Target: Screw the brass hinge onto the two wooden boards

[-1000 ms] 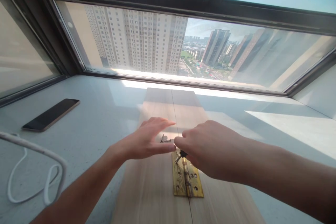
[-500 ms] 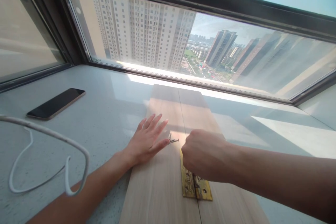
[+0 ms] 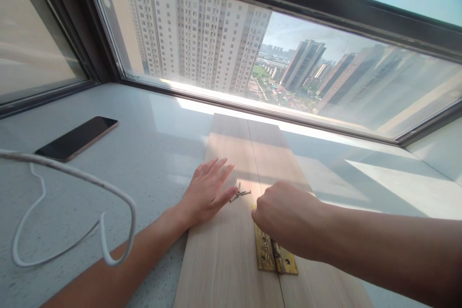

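Note:
Two pale wooden boards [image 3: 216, 269] lie side by side, with a narrow seam between them. A brass hinge [image 3: 266, 255] straddles that seam, its far end covered by my right hand [image 3: 285, 216]. That hand is closed in a fist over the hinge; whatever its fingers hold is hidden beneath it. My left hand [image 3: 209, 192] rests on the left board with its fingers spread and nothing in its grasp. Several small screws [image 3: 240, 194] lie loose in a little pile beside my left thumb, between the two hands.
A black phone [image 3: 77, 138] lies on the speckled white sill [image 3: 155, 139] at the left. A white cable [image 3: 72, 169] loops above my left forearm. The window frame [image 3: 216, 103] bounds the far side, just beyond the boards' ends.
The view has shifted slightly, so boards, hinge and hands appear a little further right. My left hand stays spread and my right hand stays closed over the hinge.

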Tool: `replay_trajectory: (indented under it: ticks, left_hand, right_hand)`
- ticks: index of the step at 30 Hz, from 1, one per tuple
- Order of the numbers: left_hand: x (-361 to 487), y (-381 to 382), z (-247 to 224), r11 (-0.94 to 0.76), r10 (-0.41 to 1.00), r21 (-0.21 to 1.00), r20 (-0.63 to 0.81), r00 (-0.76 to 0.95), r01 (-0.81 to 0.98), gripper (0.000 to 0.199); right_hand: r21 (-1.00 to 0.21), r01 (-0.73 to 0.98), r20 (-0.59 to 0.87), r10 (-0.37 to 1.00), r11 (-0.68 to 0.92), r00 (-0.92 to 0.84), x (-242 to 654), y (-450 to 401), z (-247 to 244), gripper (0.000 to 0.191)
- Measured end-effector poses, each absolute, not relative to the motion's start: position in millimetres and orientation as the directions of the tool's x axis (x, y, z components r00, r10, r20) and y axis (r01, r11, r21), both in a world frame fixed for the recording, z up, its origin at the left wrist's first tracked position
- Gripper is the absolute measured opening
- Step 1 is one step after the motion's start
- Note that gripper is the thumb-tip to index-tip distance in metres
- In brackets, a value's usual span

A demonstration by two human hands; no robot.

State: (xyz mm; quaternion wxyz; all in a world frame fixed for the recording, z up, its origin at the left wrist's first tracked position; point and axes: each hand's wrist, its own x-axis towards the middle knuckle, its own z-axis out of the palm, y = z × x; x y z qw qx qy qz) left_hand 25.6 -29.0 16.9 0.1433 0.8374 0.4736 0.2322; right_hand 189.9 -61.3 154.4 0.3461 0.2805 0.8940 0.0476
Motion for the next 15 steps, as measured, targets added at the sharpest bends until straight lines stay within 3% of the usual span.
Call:
replay_trajectory:
  ticks: [4, 7, 10, 15]
  left_hand:
    - [25.1, -28.6, 17.0, -0.507, 0.861, 0.488, 0.251, 0.442, 0.710, 0.063]
    - [25.0, -28.6, 16.7, -0.501, 0.865, 0.503, 0.262, 0.428, 0.705, 0.061]
    - [25.2, -28.5, 16.2, -0.494, 0.869, 0.515, 0.275, 0.411, 0.701, 0.059]
    - [26.5, -28.8, 16.7, -0.481, 0.876, 0.526, 0.268, 0.401, 0.701, 0.058]
  right_hand:
    - [0.301, 0.146, -0.686, 0.320, 0.942, -0.653, 192.8, -64.2, 150.8, 0.018]
    - [0.284, 0.106, -0.735, 0.288, 0.953, -0.614, 194.2, -65.4, 147.7, 0.019]
    - [0.296, 0.189, -0.724, 0.349, 0.936, -0.595, 195.0, -65.8, 145.4, 0.018]
    - [0.334, 0.627, -0.617, 0.666, 0.704, -0.419, 188.7, -63.6, 144.9, 0.015]
